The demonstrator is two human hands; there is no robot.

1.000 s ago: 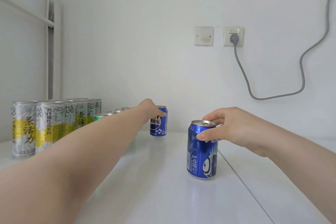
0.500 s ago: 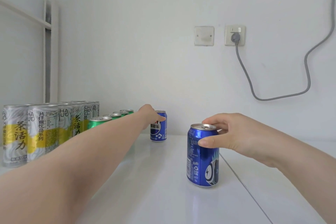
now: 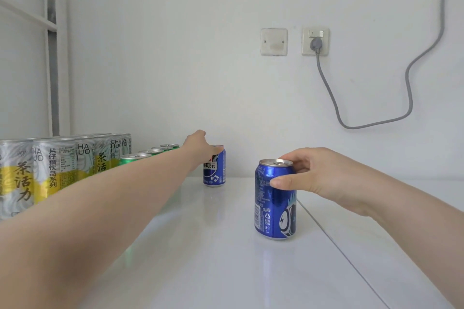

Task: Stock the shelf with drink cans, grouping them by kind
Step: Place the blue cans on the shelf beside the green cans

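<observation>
While the right hand [image 3: 324, 178] grips the near blue can [image 3: 275, 206] just under its rim, thumb on the near side and fingers curled round the back, the can stands upright on the white shelf [image 3: 200, 258]. It seems to be held high so it can be slid or lifted without tipping. The left hand [image 3: 200, 148] stretches to the far blue can [image 3: 214, 170], which sits right beneath its fingertips; whether those fingers clasp it or merely touch it, I cannot tell. Left of that hand run green cans [image 3: 135, 157], then tall silver-and-yellow cans [image 3: 55, 170] — so the blues likely begin their own row.
</observation>
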